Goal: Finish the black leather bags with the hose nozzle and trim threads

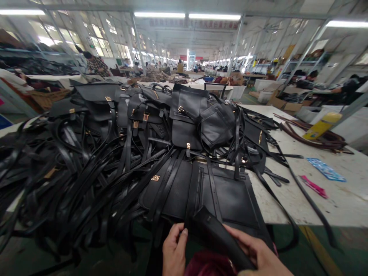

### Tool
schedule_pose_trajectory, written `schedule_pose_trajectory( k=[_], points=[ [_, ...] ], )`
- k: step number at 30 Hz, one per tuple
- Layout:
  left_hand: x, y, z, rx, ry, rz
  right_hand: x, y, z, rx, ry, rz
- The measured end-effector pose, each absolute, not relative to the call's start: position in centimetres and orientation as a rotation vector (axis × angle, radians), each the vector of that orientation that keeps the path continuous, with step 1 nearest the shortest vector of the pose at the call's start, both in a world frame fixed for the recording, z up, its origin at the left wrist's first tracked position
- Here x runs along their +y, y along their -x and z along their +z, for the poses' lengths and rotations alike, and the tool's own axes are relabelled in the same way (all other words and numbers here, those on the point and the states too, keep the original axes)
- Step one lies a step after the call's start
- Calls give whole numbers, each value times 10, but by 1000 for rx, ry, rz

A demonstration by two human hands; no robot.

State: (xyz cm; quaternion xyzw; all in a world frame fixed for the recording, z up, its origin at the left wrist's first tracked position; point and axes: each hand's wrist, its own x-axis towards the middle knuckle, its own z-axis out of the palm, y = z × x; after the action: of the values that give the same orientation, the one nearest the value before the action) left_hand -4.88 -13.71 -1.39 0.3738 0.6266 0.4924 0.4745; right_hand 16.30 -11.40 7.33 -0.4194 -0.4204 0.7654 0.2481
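Far left of both hands: heap of black straps (71, 184), looped and tangled; some ends hang over the near table edge.

Beyond the left fingers, to the upper left: black satchel (97, 94), gold-coloured clasp on its flap, among other black bags.

Ahead of the left fingers: black flap (176, 188) lying flat, gold-coloured lock plate (155, 178) at its left side, straps crossing over it.

Left hand (174, 249): thumb and forefinger together, clamped on the edge of the black leather piece (214, 226). This piece lies between the two hands, tilted, its far end just ahead of the fingertips. Whether it is joined to the flat black panel (237, 197) directly beyond: cannot tell.

Below the piece, between the hands: maroon fabric (208, 264); lining or clothing, cannot tell.

Right hand (263, 251): fingers laid along the right side of the piece, thumb on the near side, clamped on it.

Right of the right fingers, farther off: white table (287, 209); long black strap (309, 205) running over its near edge. Beyond the strap, farther right: pink item (314, 187), then blue patterned card (326, 169). Farther from the fingers again: brown straps (304, 142) and yellow cylinder (322, 125), the cylinder tilted.
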Motion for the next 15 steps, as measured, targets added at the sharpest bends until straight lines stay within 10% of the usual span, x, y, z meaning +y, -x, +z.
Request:
schedule_pose_trajectory(
  k=[15],
  points=[
    [-134, 53, -13, 1496, -837, 1207, -96, -144, 87, -1259, 1114, 2062]
  ],
)
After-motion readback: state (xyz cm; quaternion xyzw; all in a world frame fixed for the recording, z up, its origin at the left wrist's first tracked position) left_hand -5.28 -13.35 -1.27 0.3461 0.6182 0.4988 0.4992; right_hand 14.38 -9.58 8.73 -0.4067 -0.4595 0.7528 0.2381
